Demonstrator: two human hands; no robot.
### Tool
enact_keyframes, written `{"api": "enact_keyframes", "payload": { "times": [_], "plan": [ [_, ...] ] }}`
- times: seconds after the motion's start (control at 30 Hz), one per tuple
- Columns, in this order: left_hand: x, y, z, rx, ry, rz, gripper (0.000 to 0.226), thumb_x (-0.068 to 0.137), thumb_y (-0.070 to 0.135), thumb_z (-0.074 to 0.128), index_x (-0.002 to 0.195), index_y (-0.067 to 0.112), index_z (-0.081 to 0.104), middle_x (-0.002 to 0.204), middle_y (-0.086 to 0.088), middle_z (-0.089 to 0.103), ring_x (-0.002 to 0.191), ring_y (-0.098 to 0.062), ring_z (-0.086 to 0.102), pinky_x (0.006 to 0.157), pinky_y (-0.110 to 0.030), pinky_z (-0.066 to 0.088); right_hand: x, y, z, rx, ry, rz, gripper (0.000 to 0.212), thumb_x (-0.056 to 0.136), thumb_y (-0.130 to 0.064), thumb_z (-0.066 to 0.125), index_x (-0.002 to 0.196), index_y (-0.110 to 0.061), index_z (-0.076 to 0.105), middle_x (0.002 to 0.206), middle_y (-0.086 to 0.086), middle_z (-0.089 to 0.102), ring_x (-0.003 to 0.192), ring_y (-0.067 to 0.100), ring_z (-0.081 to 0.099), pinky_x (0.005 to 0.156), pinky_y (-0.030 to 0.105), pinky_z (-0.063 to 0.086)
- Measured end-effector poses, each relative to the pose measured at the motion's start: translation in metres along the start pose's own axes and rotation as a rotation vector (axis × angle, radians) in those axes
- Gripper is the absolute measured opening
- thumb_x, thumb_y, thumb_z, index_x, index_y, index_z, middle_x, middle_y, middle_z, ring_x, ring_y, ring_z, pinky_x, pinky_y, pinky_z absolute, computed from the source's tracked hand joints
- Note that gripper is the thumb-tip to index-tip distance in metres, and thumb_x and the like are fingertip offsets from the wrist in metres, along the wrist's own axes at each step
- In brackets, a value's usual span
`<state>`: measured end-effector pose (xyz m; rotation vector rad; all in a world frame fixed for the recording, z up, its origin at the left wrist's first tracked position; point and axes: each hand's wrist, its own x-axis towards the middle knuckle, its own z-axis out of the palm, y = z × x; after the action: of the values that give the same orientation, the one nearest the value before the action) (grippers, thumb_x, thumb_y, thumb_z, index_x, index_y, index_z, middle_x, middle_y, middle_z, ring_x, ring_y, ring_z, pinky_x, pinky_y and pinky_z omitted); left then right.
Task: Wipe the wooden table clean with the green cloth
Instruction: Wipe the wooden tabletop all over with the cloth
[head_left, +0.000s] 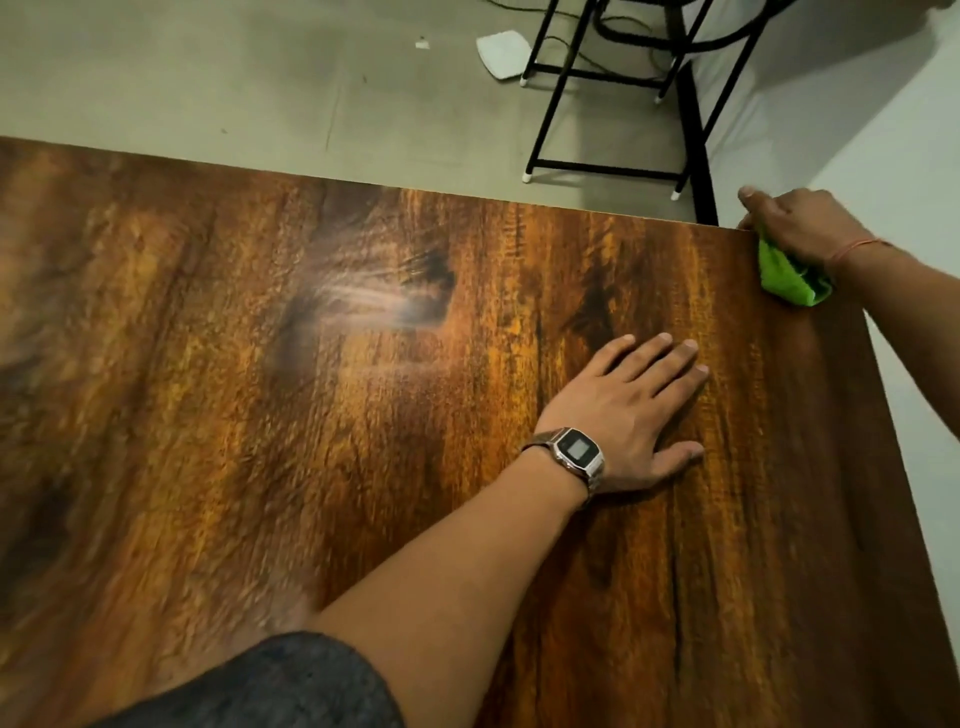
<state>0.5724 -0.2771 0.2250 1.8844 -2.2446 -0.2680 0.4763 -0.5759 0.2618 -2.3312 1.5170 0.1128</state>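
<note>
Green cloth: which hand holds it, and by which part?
The right hand grips the green cloth by its upper bunched part, at the table's far right corner. The left hand holds nothing.

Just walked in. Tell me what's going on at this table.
A person is wiping a dark wooden table. The right hand grips a bunched green cloth at the table's far right corner. The left hand, with a silver digital watch on its wrist, rests flat on the tabletop, fingers spread.
</note>
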Motion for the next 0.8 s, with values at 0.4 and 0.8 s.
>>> {"api": "enact_keyframes", "payload": {
  "times": [0.4,0.8],
  "plan": [
    [-0.068,-0.044,-0.036,0.003,-0.046,0.069,0.048,0.094,0.038,0.043,0.141,0.026,0.044,0.153,0.004,0.037,0.145,-0.018,0.023,0.119,-0.035,0.01,-0.011,-0.253,0.101,-0.151,0.009,-0.336,0.071,0.09,-0.074,0.017,0.059,-0.017,0.047,0.073,0.011,0.051,0.07,0.03,0.048,0.069,0.034,0.033],
    [-0.422,-0.332,-0.138,0.048,0.188,-0.93,0.056,0.09,0.048,0.037,0.135,0.019,0.052,0.144,-0.007,0.049,0.134,-0.029,0.043,0.104,-0.048,0.041,-0.044,-0.493,0.176,-0.096,0.008,-0.462,0.068,0.097,-0.063,0.021,0.057,-0.013,0.044,0.081,0.02,0.055,0.078,0.034,0.053,0.071,0.035,0.037]
  ]
}}
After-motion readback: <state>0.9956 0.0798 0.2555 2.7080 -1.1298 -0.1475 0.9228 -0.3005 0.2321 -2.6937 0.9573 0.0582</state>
